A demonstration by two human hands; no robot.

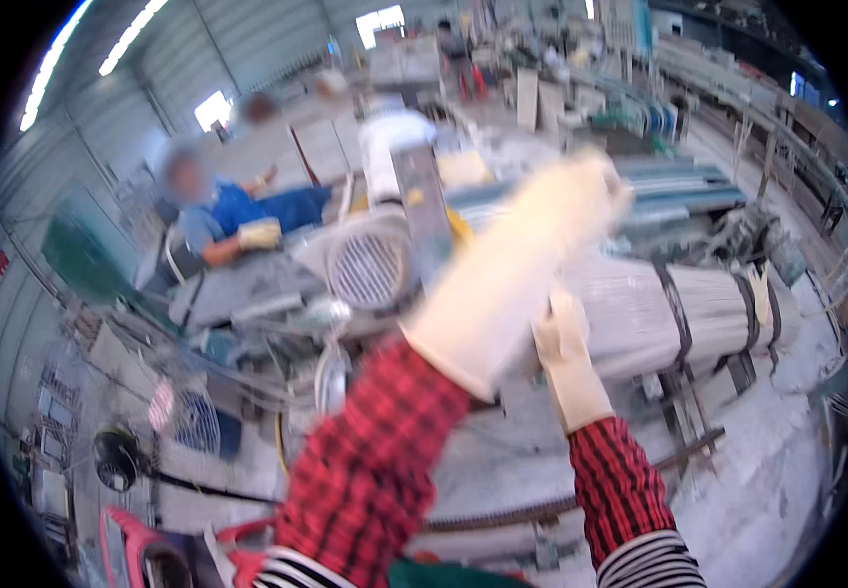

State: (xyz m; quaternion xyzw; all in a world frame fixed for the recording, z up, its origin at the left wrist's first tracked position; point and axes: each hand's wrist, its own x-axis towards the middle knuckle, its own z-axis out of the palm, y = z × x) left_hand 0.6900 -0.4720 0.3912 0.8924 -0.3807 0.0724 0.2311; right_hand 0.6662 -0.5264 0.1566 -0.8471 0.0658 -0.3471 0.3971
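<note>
Both my hands wear cream rubber gloves over red and black checked sleeves. My left hand (596, 186) reaches far out across the middle, above a long bundle of pale strips (620, 309). It is smeared by motion, and its fingers cannot be made out. Lower and closer, my right hand (565, 338) is at the left end of the bundle; blur and the left forearm's overlap obscure what its fingers do. Dark bands (674, 309) wrap the bundle, which lies on a metal stand (689, 421).
A machine with a round grille (370, 269) stands left of my left forearm. Beyond it a person in blue (238, 216) sits or leans, wearing a pale glove. Long bluish strips (684, 186) lie behind the bundle. A fan (118, 459) and a red object (130, 544) are at lower left.
</note>
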